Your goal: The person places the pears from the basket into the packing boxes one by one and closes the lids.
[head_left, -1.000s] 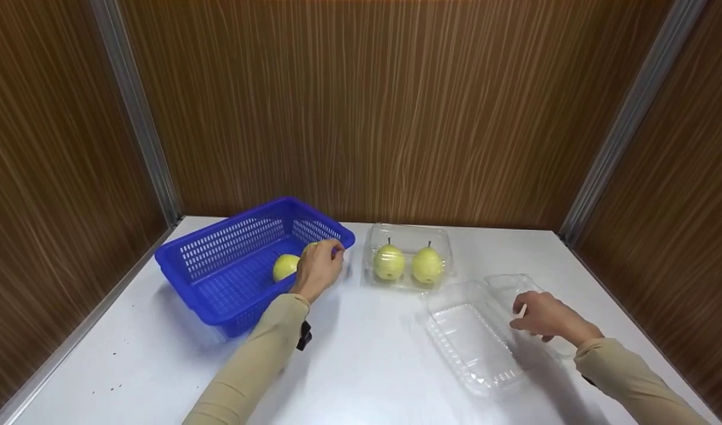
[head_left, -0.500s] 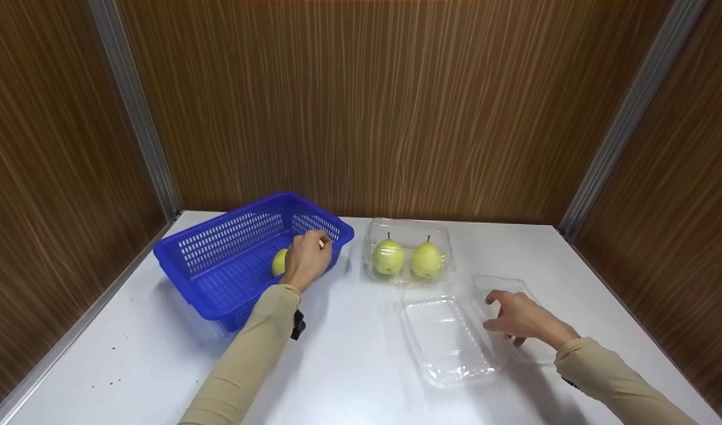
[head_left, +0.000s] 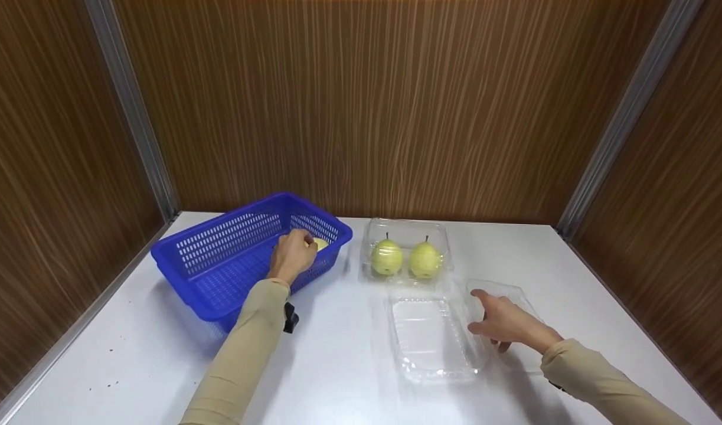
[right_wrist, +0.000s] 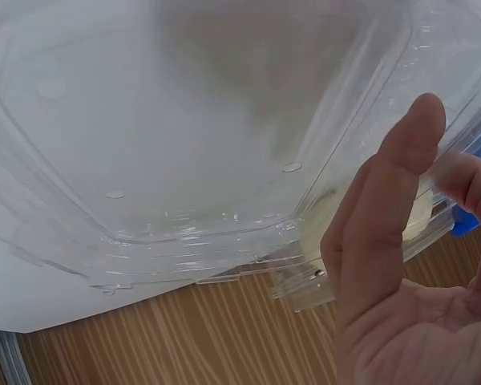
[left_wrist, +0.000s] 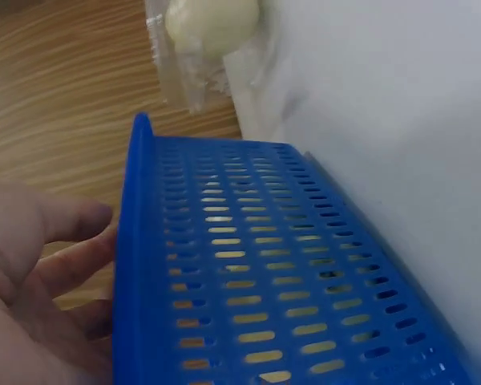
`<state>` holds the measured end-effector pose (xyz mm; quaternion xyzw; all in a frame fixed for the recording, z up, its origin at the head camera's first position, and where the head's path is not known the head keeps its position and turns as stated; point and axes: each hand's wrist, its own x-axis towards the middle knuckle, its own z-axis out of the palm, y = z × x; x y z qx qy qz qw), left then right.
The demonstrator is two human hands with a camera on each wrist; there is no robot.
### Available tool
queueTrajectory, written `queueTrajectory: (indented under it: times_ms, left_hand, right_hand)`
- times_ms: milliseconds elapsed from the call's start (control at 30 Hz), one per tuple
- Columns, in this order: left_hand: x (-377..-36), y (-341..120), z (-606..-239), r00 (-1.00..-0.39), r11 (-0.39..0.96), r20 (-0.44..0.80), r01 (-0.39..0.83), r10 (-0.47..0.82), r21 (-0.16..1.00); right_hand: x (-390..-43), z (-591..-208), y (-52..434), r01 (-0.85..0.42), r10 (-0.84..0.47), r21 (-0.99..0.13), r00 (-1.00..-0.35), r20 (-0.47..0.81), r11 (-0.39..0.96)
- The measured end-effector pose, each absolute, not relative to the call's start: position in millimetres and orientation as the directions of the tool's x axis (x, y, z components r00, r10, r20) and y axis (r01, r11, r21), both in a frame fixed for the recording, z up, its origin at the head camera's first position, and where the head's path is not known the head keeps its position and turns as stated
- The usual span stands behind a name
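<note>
Since a second ago, the open clear clamshell has slid leftward across the white table and now lies just in front of the other clamshell, while the left hand has lifted a pear from the basket floor up near the far rim. Brown wood-grain panels with grey metal strips wall in the table on three sides. At the left stands a blue slotted basket (set at a slant to the table edge); the left hand's fingers curl inside it around the pear, though the grip itself is mostly hidden. Right of the basket, a clear clamshell holds two yellow-green pears side by side, stems up. The right hand rests on the open clamshell's right half, fingers extended and loosely spread against the plastic, thumb apart, nothing clasped.
</note>
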<state>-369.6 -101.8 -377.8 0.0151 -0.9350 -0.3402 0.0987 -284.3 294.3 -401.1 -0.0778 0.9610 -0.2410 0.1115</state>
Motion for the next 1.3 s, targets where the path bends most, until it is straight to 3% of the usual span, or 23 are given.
queueTrajectory:
  times_ms: [167, 433, 800, 1300]
  left_hand:
    - [-365.9, -110.2, -372.8, -0.996, 0.787, 0.045, -0.034, -0.078, 0.616]
    - [-367.7, -121.7, -373.5, -0.987, 0.818, 0.03, -0.112, -0.156, 0.564]
    - [-375.6, -126.7, -384.0, -0.979, 0.778, -0.086, -0.199, -0.184, 0.596]
    - [-378.6, -126.3, -388.5, -0.983, 0.801, -0.091, -0.181, -0.157, 0.571]
  right_hand:
    - [-280.4, -402.4, 283.5, -0.096, -0.21, -0.497, -0.961, -0.18, 0.863]
    - [-276.6, -404.5, 267.5, -0.158, -0.289, -0.512, -0.939, -0.185, 0.844]
    - [-279.2, -408.4, 246.3, -0.222, -0.348, -0.516, -0.924, -0.16, 0.827]
    - [-285.4, -410.4, 228.6, -0.27, -0.382, -0.52, -0.916, -0.121, 0.811]
